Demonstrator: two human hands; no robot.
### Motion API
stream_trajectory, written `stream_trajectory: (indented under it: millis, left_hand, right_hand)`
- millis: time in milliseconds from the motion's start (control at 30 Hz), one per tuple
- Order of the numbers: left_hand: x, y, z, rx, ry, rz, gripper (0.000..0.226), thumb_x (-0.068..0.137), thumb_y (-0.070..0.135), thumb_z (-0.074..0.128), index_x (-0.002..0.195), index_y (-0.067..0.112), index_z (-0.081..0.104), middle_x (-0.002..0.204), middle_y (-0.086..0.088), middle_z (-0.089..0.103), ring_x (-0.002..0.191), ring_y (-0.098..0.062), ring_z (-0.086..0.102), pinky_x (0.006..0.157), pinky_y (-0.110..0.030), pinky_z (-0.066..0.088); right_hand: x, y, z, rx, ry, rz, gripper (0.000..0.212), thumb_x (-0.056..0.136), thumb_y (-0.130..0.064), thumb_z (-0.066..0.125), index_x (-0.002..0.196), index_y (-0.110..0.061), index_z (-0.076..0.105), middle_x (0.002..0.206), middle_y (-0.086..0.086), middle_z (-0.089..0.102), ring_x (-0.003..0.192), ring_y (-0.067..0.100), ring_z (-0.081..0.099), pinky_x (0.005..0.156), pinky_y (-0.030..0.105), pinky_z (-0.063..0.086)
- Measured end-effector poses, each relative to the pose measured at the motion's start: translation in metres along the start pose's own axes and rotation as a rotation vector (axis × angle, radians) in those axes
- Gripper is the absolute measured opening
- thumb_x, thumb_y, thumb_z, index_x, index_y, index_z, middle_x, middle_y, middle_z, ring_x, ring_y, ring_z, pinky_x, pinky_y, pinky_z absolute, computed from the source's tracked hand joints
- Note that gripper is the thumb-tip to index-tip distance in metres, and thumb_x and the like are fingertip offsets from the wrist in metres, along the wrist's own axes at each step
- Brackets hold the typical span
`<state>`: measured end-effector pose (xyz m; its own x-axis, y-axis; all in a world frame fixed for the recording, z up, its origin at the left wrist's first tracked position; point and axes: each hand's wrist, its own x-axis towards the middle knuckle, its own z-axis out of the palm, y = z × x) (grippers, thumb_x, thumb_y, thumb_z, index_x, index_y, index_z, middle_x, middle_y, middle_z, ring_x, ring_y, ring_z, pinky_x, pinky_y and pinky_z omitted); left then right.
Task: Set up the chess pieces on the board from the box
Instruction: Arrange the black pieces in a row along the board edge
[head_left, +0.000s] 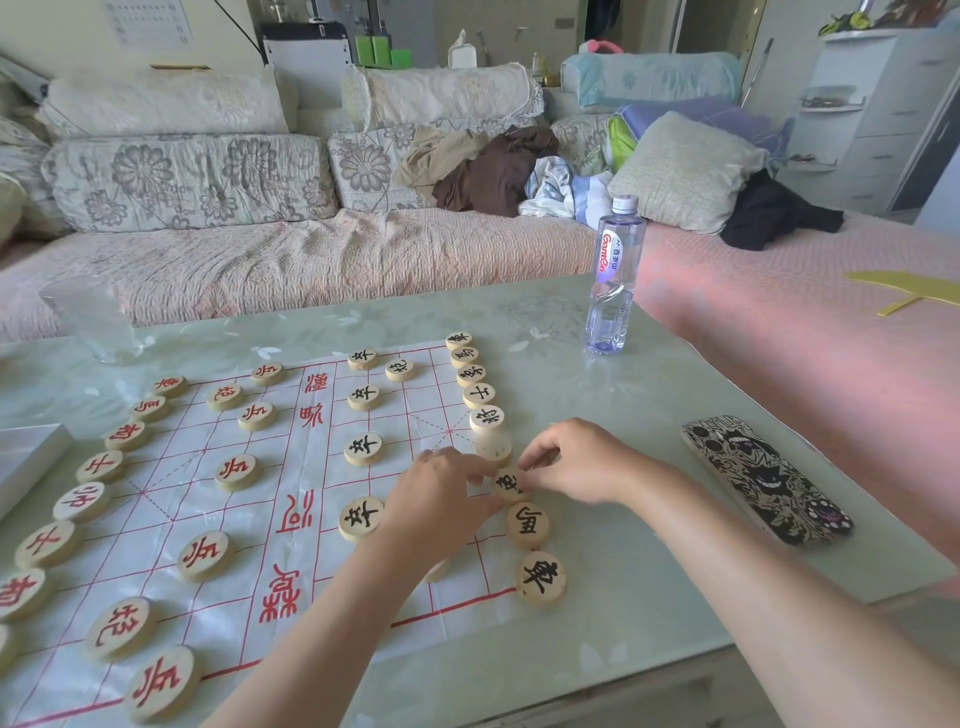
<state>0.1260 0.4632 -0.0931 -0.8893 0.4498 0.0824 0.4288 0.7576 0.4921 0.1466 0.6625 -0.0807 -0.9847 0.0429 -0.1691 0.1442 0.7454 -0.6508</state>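
A white paper Chinese chess board with red lines lies on the table. Round wooden discs with red characters line its left side; discs with black characters stand on its right side. My left hand and my right hand meet over the right edge, fingertips of both pinching one black-lettered piece. Just behind it a blank-topped piece stands. Another piece is mostly hidden under my left wrist. A white box sits at the far left edge.
A water bottle stands at the back right of the glass-topped table. A phone in a patterned case lies to the right. A clear cup stands back left. A sofa with cushions and clothes runs behind.
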Motion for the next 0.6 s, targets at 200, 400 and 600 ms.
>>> stream_trajectory:
  millis: [200, 400, 600]
  left_hand:
    - [-0.001, -0.001, 0.001, -0.017, 0.024, -0.02, 0.038, 0.079, 0.051, 0.068, 0.113, 0.037, 0.062, 0.1, 0.015, 0.06, 0.1, -0.012, 0.05, 0.084, -0.029, 0.045]
    - [0.0, 0.002, 0.001, -0.01, 0.018, -0.034, 0.038, 0.078, 0.053, 0.067, 0.114, 0.04, 0.064, 0.101, 0.015, 0.062, 0.105, -0.012, 0.049, 0.087, -0.029, 0.044]
    - [0.0, -0.001, 0.002, -0.04, 0.04, -0.075, 0.042, 0.075, 0.06, 0.068, 0.112, 0.039, 0.063, 0.099, 0.016, 0.061, 0.099, -0.01, 0.049, 0.08, -0.026, 0.042]
  right_hand:
    - [0.001, -0.005, 0.004, 0.007, 0.039, -0.021, 0.016, 0.082, -0.044, 0.076, 0.092, -0.032, 0.075, 0.085, -0.014, 0.068, 0.075, 0.002, 0.06, 0.062, 0.016, 0.04]
    - [0.002, 0.001, -0.007, 0.003, -0.095, -0.038, 0.022, 0.087, -0.024, 0.073, 0.109, -0.03, 0.073, 0.097, -0.011, 0.07, 0.058, -0.009, 0.055, 0.05, 0.009, 0.039]
    - [0.005, 0.003, -0.001, -0.001, -0.052, -0.085, 0.025, 0.089, -0.024, 0.073, 0.113, -0.029, 0.073, 0.096, -0.013, 0.07, 0.059, -0.009, 0.055, 0.052, 0.007, 0.039]
